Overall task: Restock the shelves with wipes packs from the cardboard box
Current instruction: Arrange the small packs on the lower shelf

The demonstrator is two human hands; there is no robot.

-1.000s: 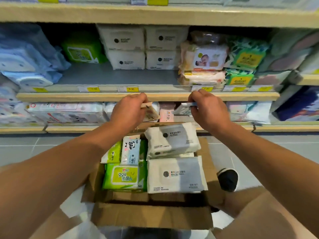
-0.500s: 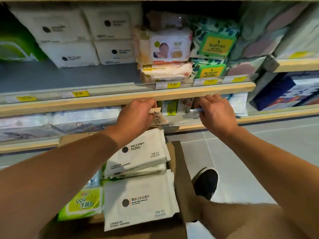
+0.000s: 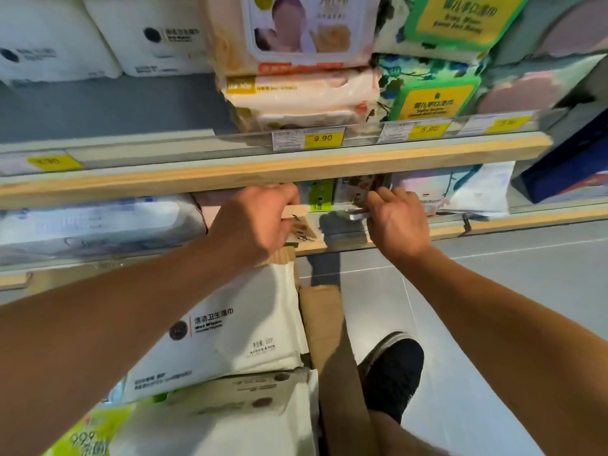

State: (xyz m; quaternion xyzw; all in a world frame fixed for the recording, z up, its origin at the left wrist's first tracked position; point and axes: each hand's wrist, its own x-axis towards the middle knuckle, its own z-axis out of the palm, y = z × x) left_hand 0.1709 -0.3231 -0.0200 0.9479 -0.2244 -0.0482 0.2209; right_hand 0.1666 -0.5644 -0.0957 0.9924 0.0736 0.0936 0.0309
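Note:
My left hand (image 3: 253, 222) grips a small beige wipes pack (image 3: 301, 225) at the front of the lower shelf (image 3: 345, 243). My right hand (image 3: 396, 222) pinches a small pale blue-white pack (image 3: 357, 214) just right of it, at the same shelf opening. Behind them stand small green and patterned packs (image 3: 320, 195). The cardboard box (image 3: 325, 327) sits on the floor below my arms. It holds large white wipes packs (image 3: 237, 327) and a green pack (image 3: 85, 439).
The upper shelf edge (image 3: 296, 166) of pale wood hangs just above my hands and carries yellow price tags (image 3: 322, 138). Stacked packs (image 3: 299, 93) fill that shelf. My black shoe (image 3: 394, 370) rests on the grey tiled floor right of the box.
The view has closed in on the shelves. Both hands have moved forward with their small packs, from above the box to the lower shelf's opening.

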